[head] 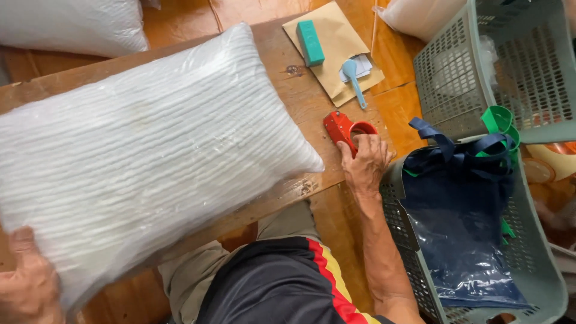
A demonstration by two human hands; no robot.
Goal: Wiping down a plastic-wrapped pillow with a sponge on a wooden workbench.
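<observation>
A large white pillow wrapped in clear plastic lies across a low wooden table. My left hand grips its near left corner at the bottom left of the view. My right hand rests on a red tape dispenser at the table's right edge, fingers closed over its round roll end. The dispenser sits just past the pillow's right corner.
A brown envelope with a teal box and a light blue scoop lies at the table's far right. Two grey-green plastic baskets stand to the right; the near one holds dark blue bags. Another wrapped pillow is at top left.
</observation>
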